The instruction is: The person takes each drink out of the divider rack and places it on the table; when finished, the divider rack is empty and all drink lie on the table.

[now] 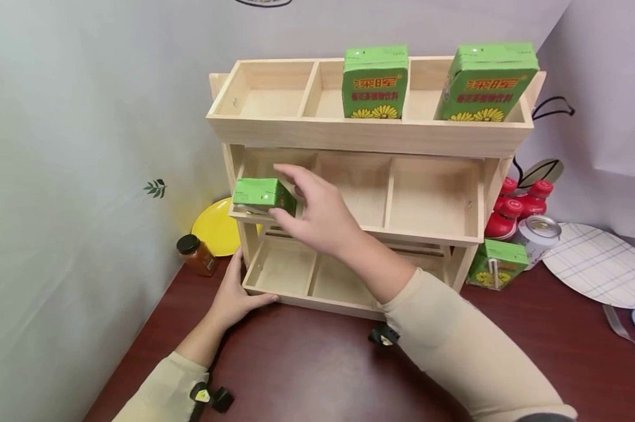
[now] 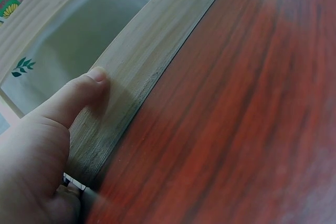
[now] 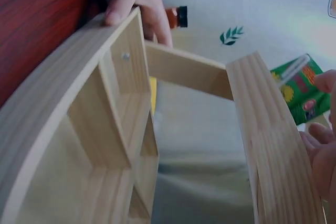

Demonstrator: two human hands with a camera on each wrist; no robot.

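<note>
A green drink carton (image 1: 256, 193) sits in the left compartment of the middle tier of a wooden rack (image 1: 367, 138). Beside the carton's right side is my right hand (image 1: 319, 214), fingers and thumb spread apart; whether a fingertip touches it I cannot tell. The right wrist view shows the carton (image 3: 302, 90) with its straw on the side, near the fingertips. My left hand (image 1: 235, 299) grips the lower left corner of the rack's bottom tier. Its thumb (image 2: 86, 87) lies along the front board (image 2: 131, 66), and its other fingers go round the side.
Two green cartons (image 1: 375, 85) stand in the top tier. Left of the rack are a jar (image 1: 196, 255) and a yellow plate (image 1: 217, 228). On the right are red-capped bottles (image 1: 507, 217), a can (image 1: 540, 237), another carton (image 1: 499, 264), a checked plate (image 1: 602, 264) and a fork (image 1: 620, 328).
</note>
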